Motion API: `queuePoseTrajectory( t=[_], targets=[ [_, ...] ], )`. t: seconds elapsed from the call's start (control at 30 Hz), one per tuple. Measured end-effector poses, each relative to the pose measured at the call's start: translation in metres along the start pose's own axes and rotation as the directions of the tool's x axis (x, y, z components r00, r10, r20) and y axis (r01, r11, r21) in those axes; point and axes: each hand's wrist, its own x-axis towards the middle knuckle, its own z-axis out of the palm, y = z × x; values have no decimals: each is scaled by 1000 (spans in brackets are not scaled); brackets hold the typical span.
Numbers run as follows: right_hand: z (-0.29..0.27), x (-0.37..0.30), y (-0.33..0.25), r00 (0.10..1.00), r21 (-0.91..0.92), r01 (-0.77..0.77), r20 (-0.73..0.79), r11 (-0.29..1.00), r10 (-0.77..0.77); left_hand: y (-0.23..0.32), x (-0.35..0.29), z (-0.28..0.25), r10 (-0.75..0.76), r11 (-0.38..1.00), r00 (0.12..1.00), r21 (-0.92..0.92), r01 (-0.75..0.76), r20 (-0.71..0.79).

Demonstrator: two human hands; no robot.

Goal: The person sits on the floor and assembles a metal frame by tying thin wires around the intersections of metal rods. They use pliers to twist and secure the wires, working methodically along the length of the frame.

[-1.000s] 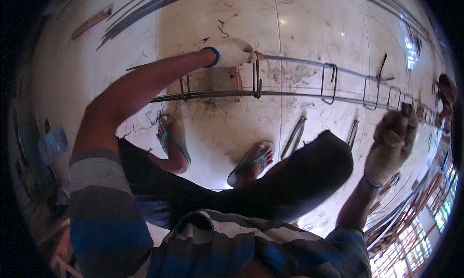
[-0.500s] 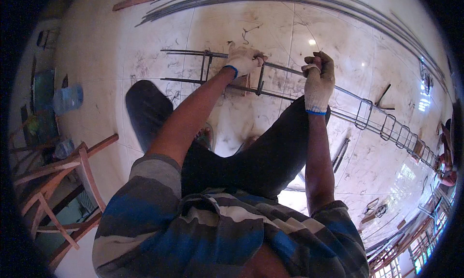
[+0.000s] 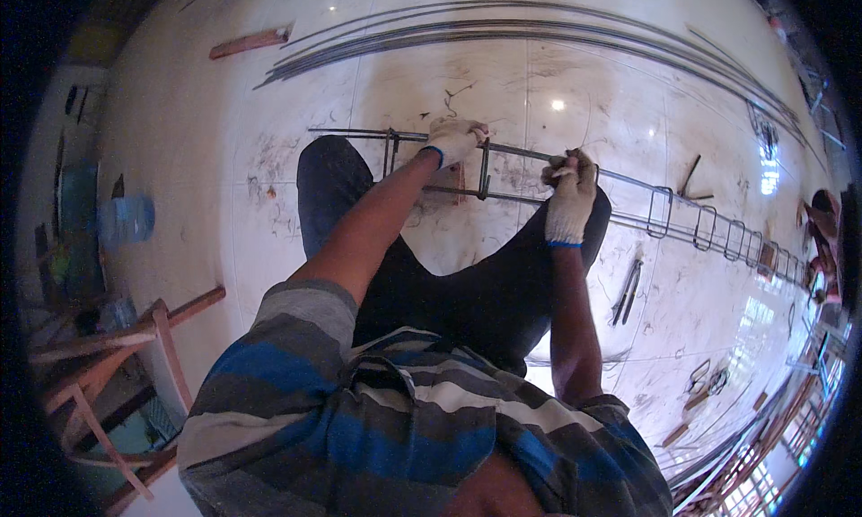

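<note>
A long rebar cage, made of thin steel bars with square stirrups, runs across in front of my knees and off to the right. My left hand, in a pale knitted glove with a blue cuff, is closed on its far bar beside a stirrup. Over the same bar, further right, my right hand has its gloved fingers pinched together. A thin wire rises from those fingers; its far end is too faint to follow. Under the cage, near my left hand, sits a reddish block.
Several long steel bars lie along the far floor, with a wood piece at their left. Right of my knee lies a long-handled tool. Loose stirrups are further right. A wooden frame stands at left.
The view has shifted, so the cage appears lower. My left knee has moved inward, toward the cage. My right hand has come a little closer to the left, its fingers still pinched.
</note>
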Motion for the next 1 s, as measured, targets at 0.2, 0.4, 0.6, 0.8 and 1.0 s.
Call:
queuePoseTrajectory(
  t=[0.2,0.4,0.6,0.8,1.0],
  targets=[
    [16,-63,-16,999,136,49,-18,990,-47,4,-17,0,-106,870,959,-492,-39,-263],
    [31,-133,-46,989,194,-147,14,970,147,93,-114,-6,104,-298,842,-791,535,530],
    [29,-193,-48,945,-48,-303,116,952,307,97,-159,-31,93,-519,972,-823,231,214],
    [24,-217,-50,897,-209,-364,182,908,402,91,-157,-73,33,-484,994,-869,107,104],
    [26,-214,-53,876,-46,-454,162,890,455,113,-175,-123,-23,-443,999,-896,26,40]
  ],
)
